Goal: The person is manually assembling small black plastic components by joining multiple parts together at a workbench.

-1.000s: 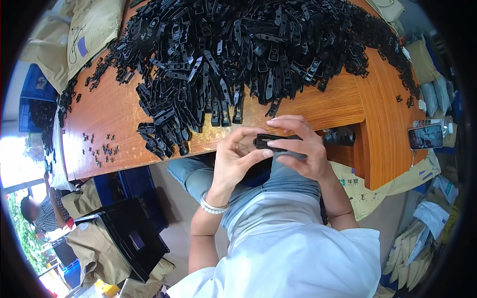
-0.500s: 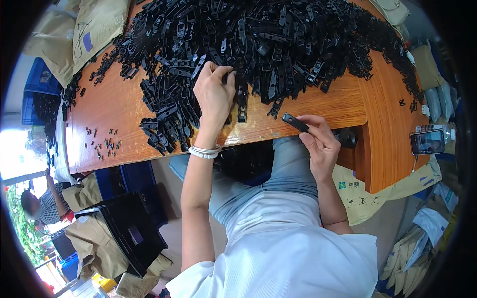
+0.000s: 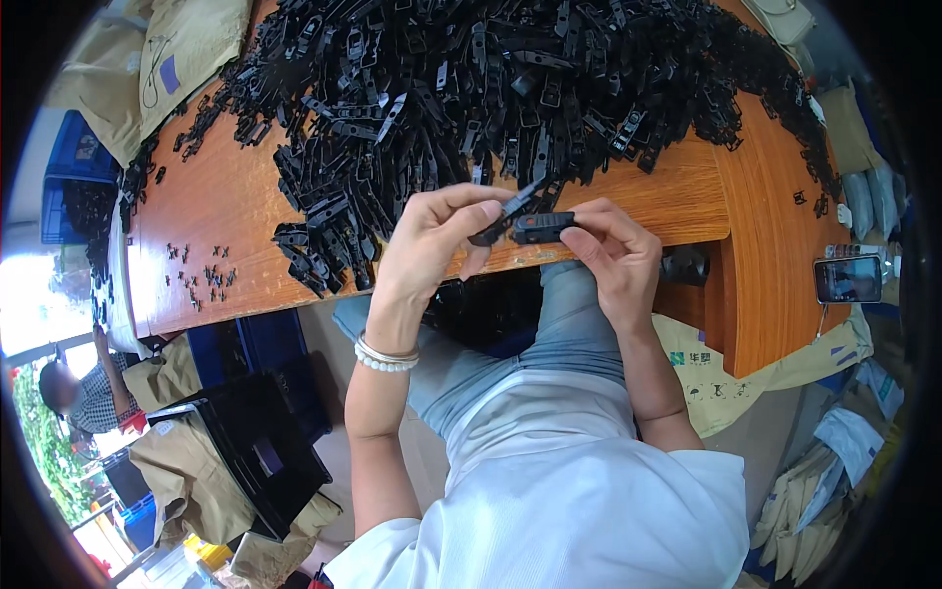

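Hands meet above the wooden desk [image 3: 245,216] edge: left hand [image 3: 432,240] pinches a slim black plastic strip [image 3: 505,214], right hand [image 3: 613,250] grips a blocky black plastic clip [image 3: 542,227].

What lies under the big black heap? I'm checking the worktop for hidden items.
Under the heap of black plastic parts the wooden table shows around its edges; whatever lies beneath the heap's middle is covered.
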